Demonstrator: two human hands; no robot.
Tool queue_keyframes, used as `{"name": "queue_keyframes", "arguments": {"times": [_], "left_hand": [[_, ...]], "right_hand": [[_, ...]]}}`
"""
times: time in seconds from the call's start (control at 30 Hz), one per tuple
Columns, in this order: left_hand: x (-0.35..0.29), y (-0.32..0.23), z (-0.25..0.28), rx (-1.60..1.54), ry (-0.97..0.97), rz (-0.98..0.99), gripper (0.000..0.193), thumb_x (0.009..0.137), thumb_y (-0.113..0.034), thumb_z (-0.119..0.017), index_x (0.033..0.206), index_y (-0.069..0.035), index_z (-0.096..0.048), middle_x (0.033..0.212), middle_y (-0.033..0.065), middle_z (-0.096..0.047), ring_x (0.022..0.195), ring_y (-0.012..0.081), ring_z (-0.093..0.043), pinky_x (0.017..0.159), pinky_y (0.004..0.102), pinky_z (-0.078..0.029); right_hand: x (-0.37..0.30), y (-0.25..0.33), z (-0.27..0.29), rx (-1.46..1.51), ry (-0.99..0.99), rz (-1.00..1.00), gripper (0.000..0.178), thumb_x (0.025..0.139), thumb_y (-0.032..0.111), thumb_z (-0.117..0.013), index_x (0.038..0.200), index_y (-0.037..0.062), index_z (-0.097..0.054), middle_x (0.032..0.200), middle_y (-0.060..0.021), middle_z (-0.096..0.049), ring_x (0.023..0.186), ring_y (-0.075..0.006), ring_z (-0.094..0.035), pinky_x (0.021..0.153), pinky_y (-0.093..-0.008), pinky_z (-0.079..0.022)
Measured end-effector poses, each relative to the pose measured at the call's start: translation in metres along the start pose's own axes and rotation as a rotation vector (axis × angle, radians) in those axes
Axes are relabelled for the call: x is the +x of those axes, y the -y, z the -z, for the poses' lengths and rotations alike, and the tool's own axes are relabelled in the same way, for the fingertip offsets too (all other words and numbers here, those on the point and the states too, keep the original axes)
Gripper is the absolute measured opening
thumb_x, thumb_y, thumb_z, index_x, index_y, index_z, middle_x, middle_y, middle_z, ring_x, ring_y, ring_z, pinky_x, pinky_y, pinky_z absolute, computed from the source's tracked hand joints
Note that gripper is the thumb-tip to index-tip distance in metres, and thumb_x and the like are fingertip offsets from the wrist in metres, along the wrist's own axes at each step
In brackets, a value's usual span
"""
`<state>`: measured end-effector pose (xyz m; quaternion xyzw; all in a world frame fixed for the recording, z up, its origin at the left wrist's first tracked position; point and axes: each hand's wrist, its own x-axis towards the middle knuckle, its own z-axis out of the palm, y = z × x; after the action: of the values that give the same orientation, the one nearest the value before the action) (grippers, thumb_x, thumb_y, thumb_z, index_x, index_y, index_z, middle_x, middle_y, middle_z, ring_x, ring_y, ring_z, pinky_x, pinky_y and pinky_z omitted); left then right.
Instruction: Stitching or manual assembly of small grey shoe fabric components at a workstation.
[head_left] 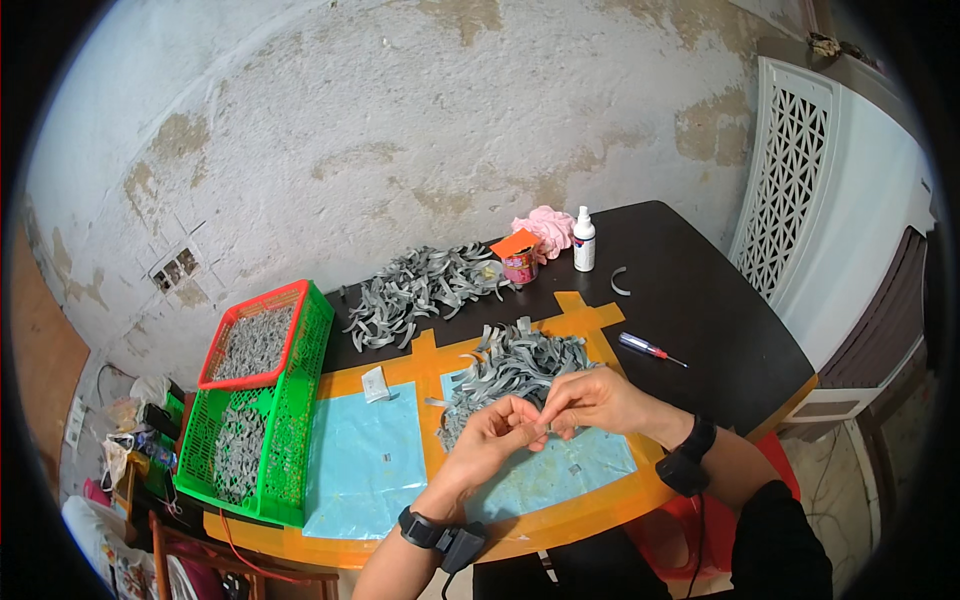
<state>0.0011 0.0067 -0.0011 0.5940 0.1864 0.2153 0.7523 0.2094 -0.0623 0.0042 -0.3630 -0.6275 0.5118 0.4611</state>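
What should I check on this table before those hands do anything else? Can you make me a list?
1. Hands close together: ok, the left hand and right hand meet at the fingertips.
2. Something pinched between them: cannot tell, too small to see.
3. Gray strips nearby: ok, a heap lies just beyond the hands.
4. All strips gathered in one heap: not ok, another pile is farther back, and a lone strip lies apart.
5. Screwdriver away from fingers: ok, it lies off to the right.
6. White bottle upright: ok.

What the left hand (492, 438) and right hand (600, 402) pinch is hidden.
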Motion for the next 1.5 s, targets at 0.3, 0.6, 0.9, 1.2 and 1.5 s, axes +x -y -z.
{"name": "queue_keyframes", "arguments": {"times": [0.3,0.6,0.9,1.2,1.5], "left_hand": [[0.001,-0.002,0.004,-0.067,-0.031,0.025,0.005,0.092,-0.006,-0.059,0.095,-0.002,-0.057,0.090,0.0042,-0.063,0.085,0.0126,-0.063,0.078,0.0261,-0.052],[-0.001,-0.009,-0.002,-0.207,-0.112,-0.056,0.021,0.086,0.000,-0.065,0.106,-0.003,-0.059,0.096,0.0050,-0.065,0.088,0.0137,-0.065,0.080,0.0262,-0.053],[0.005,0.012,0.000,-0.037,-0.120,-0.151,0.024,0.083,0.002,-0.069,0.105,-0.003,-0.063,0.092,0.0045,-0.067,0.084,0.0105,-0.064,0.078,0.0243,-0.051],[0.006,0.007,-0.006,-0.195,-0.141,-0.180,0.010,0.090,-0.003,-0.062,0.100,-0.003,-0.061,0.093,0.0039,-0.066,0.084,0.0136,-0.065,0.079,0.0281,-0.056],[0.000,0.005,-0.003,0.253,-0.115,-0.160,0.018,0.084,-0.003,-0.070,0.101,-0.001,-0.065,0.095,0.0033,-0.065,0.085,0.0099,-0.063,0.080,0.0231,-0.051]], "right_hand": [[0.002,-0.007,-0.001,-0.070,-0.004,0.171,0.004,0.088,-0.005,-0.058,0.090,-0.0028,-0.062,0.098,-0.0101,-0.056,0.083,-0.0154,-0.063,0.073,-0.0269,-0.055],[0.000,-0.001,-0.003,0.208,-0.099,0.112,0.006,0.087,-0.006,-0.059,0.090,-0.0023,-0.063,0.096,-0.0079,-0.058,0.085,-0.0151,-0.061,0.077,-0.0272,-0.052],[0.002,-0.008,-0.014,-0.170,-0.244,0.261,0.007,0.083,-0.005,-0.065,0.086,0.0011,-0.067,0.093,-0.0047,-0.057,0.085,-0.0121,-0.058,0.076,-0.0249,-0.049],[0.002,-0.020,-0.011,-0.054,-0.197,0.348,0.012,0.085,-0.003,-0.064,0.096,0.0010,-0.062,0.097,-0.0045,-0.053,0.094,-0.0121,-0.054,0.080,-0.0253,-0.046],[0.002,-0.011,-0.011,0.159,-0.108,0.075,0.024,0.089,-0.005,-0.059,0.112,-0.0011,-0.058,0.101,-0.0040,-0.057,0.091,-0.0098,-0.057,0.081,-0.0242,-0.049]]}}
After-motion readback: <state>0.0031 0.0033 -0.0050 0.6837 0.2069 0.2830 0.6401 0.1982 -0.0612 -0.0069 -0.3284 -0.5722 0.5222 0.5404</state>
